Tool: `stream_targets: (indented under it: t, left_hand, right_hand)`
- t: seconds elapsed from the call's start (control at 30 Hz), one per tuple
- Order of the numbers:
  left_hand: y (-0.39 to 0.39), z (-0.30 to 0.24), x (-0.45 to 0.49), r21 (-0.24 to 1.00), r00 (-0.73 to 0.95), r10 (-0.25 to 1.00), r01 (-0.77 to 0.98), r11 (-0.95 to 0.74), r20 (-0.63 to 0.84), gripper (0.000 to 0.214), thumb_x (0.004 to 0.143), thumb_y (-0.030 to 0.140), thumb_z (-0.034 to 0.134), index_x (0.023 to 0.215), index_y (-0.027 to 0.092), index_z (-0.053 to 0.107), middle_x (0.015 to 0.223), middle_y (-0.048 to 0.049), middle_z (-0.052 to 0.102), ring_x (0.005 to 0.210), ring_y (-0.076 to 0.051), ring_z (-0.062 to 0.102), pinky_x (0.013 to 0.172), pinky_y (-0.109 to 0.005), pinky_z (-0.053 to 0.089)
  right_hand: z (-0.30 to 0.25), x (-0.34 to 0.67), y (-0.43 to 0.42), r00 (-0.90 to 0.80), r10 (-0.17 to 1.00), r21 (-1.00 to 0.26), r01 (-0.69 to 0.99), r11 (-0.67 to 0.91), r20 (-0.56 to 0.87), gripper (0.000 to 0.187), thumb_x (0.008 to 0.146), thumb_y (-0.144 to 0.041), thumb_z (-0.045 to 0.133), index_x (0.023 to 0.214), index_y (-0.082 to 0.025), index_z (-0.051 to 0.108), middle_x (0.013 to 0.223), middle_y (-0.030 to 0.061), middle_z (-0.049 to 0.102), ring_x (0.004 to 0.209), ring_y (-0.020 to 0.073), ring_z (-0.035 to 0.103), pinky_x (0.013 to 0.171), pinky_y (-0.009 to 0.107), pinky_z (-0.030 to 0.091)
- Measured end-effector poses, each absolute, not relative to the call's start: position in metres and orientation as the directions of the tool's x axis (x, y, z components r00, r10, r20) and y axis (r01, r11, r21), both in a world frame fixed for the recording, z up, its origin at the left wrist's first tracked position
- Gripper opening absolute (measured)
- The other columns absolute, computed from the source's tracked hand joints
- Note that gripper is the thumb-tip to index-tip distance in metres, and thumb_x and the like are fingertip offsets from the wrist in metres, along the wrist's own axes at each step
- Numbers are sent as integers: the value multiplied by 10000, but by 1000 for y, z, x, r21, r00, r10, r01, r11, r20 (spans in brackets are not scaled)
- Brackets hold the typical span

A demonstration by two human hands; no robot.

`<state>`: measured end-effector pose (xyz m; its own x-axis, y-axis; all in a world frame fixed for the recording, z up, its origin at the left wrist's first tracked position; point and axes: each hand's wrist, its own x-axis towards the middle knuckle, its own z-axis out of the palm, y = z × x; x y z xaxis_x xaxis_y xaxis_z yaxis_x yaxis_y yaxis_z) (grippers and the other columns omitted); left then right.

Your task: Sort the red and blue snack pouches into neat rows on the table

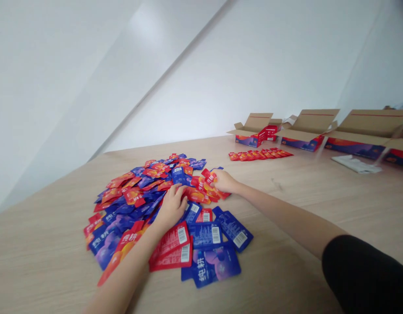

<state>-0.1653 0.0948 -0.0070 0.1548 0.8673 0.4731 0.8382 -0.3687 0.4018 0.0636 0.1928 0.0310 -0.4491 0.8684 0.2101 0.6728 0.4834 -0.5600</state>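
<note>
A large heap of flat red and blue pouches with printed fruit and white lettering lies on the table in front of me. My left hand rests on the heap's right part, its fingers bent and slightly apart, touching the pouches there. At the heap's right edge, my right hand has its fingers closed on a red pouch, with more red pouches directly beneath. Closer to me, several blue pouches and red pouches lie loose, some with barcodes facing up.
A row of overlapping red pouches lies farther back. Behind it stand open cartons, one small and others larger, along the wall. A white folded sheet lies before the right cartons on the wooden table.
</note>
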Motion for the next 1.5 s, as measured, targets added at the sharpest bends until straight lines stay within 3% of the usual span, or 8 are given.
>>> stream_targets:
  t: [0.2, 0.3, 0.47, 0.77, 0.97, 1.17, 1.33, 1.5]
  left_hand:
    - [100, 24, -95, 700, 72, 916, 622, -350, 395, 416, 944, 429, 447, 1259, 162, 498, 1226, -149, 597, 1128, -255, 605, 984, -455, 493]
    - [96, 40, -44, 971, 189, 976, 191, -145, 109, 383, 965, 444, 435, 1197, 158, 541, 1085, -134, 683, 920, -233, 696, 816, -421, 582]
    - [87, 53, 13, 939, 297, 953, -307, 154, -60, 244, 938, 220, 519, 1150, 121, 588, 978, -124, 725, 786, -201, 724, 687, -331, 613]
    - [97, 50, 82, 982, 502, 860, -94, 162, -93, 475, 883, 510, 608, 1128, 103, 617, 940, -153, 741, 734, -235, 736, 579, -296, 593]
    - [117, 47, 122, 987, 520, 845, -28, 159, -122, 444, 641, 300, 869, 976, 106, 650, 929, -125, 740, 690, -200, 723, 631, -278, 582]
    - [149, 34, 169, 985, 508, 851, 161, 55, -131, 330, 748, 250, 750, 1020, 111, 627, 926, -118, 729, 694, -194, 716, 723, -355, 604]
    - [192, 11, 203, 917, 323, 946, 379, -128, -1, 129, 844, 112, 529, 924, 105, 630, 836, -116, 704, 691, -194, 697, 699, -338, 577]
    - [216, 4, 231, 706, 285, 937, 621, -341, 202, 203, 872, 131, 494, 1010, 133, 642, 872, -103, 702, 861, -230, 680, 784, -316, 521]
  right_hand:
    - [64, 121, 167, -399, 853, -829, 303, 469, 337, 220, 750, -211, 700, 939, -176, 594, 965, 42, 714, 843, 189, 669, 760, 304, 518]
    - [68, 142, 148, -385, 865, -945, -65, 321, 321, 275, 717, -274, 725, 925, -186, 569, 918, 38, 702, 813, 209, 672, 730, 342, 545]
    - [64, 184, 139, -247, 885, -916, -32, 399, 394, 278, 716, -331, 735, 904, -195, 582, 882, 24, 679, 826, 198, 641, 760, 336, 531]
    - [50, 239, 134, -172, 923, -938, -110, 330, 345, 278, 795, -379, 662, 970, -207, 531, 889, 11, 658, 795, 168, 625, 712, 293, 528]
    - [42, 273, 141, -111, 914, -920, -15, 392, 391, 242, 813, -354, 623, 958, -216, 488, 863, -3, 615, 781, 157, 608, 697, 281, 522]
    - [27, 323, 175, -46, 931, -931, 36, 363, 361, 292, 788, -368, 621, 988, -204, 485, 928, 28, 634, 834, 180, 628, 750, 314, 526]
    - [7, 356, 190, 163, 802, -759, 472, 449, 575, 492, 790, -351, 652, 1203, -167, 457, 1129, 125, 588, 1051, 238, 574, 943, 411, 463]
    - [-7, 353, 185, 19, 881, -772, 489, 405, 474, 399, 860, -410, 589, 1164, -156, 547, 1094, 123, 622, 1063, 245, 588, 955, 385, 453]
